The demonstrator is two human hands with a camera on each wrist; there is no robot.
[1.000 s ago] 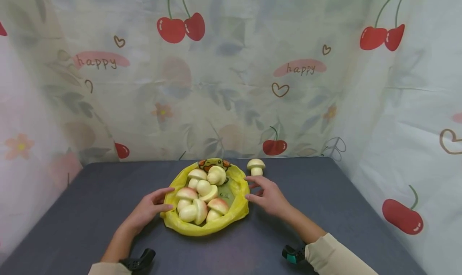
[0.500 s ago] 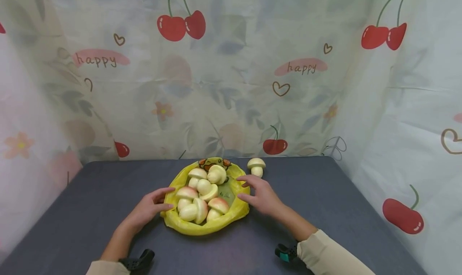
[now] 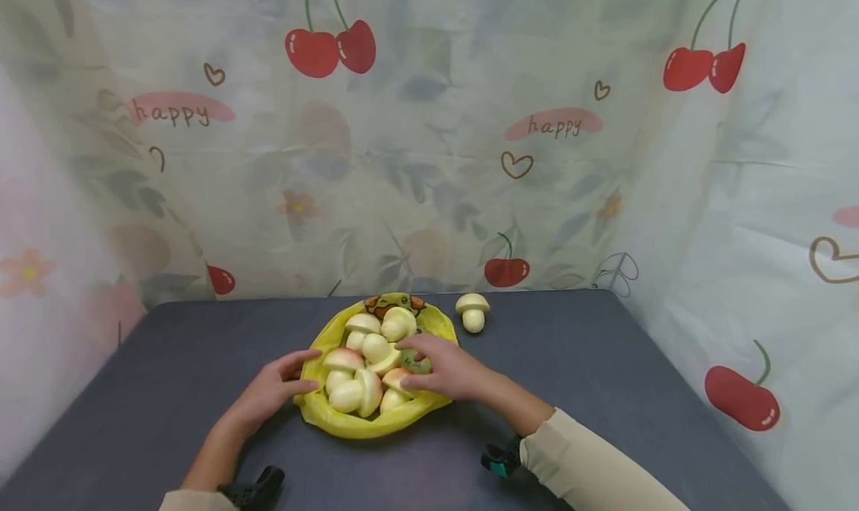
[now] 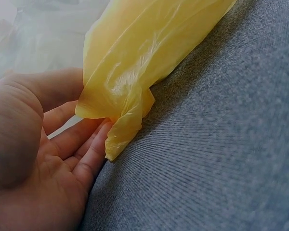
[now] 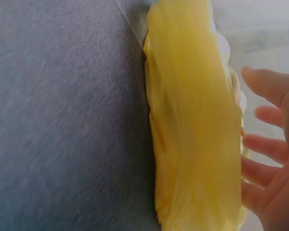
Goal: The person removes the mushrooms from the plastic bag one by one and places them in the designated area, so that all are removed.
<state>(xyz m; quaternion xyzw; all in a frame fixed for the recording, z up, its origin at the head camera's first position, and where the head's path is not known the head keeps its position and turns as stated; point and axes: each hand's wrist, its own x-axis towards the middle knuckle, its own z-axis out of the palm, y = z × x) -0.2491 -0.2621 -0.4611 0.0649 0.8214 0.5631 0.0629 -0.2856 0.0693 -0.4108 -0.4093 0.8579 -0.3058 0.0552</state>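
Yellow plastic bag [image 3: 335, 420] lying open mid-table on the grey cloth [image 3: 604, 362], holding a pile of toy mushrooms [image 3: 365, 362]. One lone mushroom [image 3: 473, 311] upright just beyond the bag's right rim. Left hand [image 3: 271, 389] relaxed, fingertips against the bag's left edge. Right hand [image 3: 446, 369] spread above the mushrooms inside, gripping nothing visible.

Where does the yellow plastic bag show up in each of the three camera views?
Head: the yellow plastic bag lies mid-table, low centre, between both hands, with toy mushrooms in it.
Left wrist: its crumpled edge fills the upper left, touching the left hand's fingers.
Right wrist: its side runs top to bottom at centre right, beside the right hand's fingers.
Shared landmark: the grey table.
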